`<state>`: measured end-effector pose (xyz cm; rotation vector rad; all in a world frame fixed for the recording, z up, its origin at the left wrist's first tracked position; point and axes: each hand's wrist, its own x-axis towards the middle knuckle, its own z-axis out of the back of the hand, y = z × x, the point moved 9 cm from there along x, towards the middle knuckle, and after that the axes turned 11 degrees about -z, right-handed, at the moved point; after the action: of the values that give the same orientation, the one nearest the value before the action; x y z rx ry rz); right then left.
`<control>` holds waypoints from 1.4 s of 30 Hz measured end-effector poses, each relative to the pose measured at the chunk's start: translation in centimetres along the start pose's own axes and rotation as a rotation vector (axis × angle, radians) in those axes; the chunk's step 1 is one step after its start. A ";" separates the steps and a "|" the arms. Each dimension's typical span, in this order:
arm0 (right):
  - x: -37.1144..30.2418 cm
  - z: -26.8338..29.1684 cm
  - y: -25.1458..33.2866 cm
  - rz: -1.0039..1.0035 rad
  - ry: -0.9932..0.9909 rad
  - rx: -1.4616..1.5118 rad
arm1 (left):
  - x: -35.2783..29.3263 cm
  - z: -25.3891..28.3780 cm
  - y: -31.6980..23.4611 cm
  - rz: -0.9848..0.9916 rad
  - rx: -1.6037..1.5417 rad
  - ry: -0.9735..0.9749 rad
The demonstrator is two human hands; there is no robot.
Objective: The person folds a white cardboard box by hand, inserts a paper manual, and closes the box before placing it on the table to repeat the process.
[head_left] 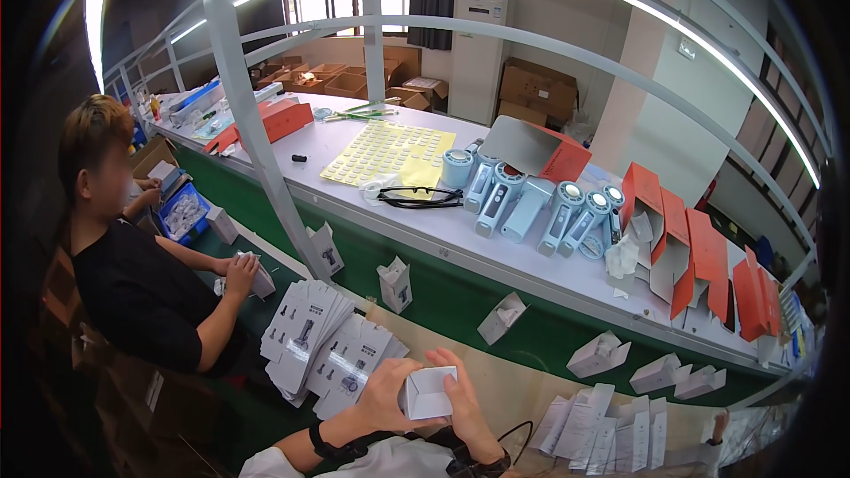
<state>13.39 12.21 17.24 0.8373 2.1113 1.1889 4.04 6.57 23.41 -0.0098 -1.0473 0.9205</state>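
Note:
Both my hands hold a small white folded cardboard box (428, 392) low in the middle of the view. My left hand (382, 398) grips its left side, and my right hand (459, 398) wraps its right side with fingers over the top edge. The box's open face points up toward me. Just left of my left hand lies a fanned stack of flat white box blanks (326, 345) with dark printed pictures.
Folded white boxes (395, 284) stand along the green conveyor belt (460, 301). Several pale blue handheld devices (531, 204) and orange cartons (699, 257) lie on the white shelf. A person in black (142, 292) sits at left. White leaflets (602, 429) lie at lower right.

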 end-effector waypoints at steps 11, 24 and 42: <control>-1.0 8.6 -6.4 -0.610 -0.126 -0.063 | -3.1 -7.2 -1.1 -0.201 -0.085 0.128; -17.2 32.4 -12.2 -0.173 -0.915 -1.144 | -22.6 -8.2 23.3 0.840 0.575 0.549; -23.6 35.0 -16.8 -0.643 -1.324 -2.052 | -21.3 -5.5 21.6 0.819 0.653 0.510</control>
<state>49.98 6.02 -9.01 -0.2019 -0.3635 1.1041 -9.57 8.70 -4.17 -0.1296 -0.1995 1.8545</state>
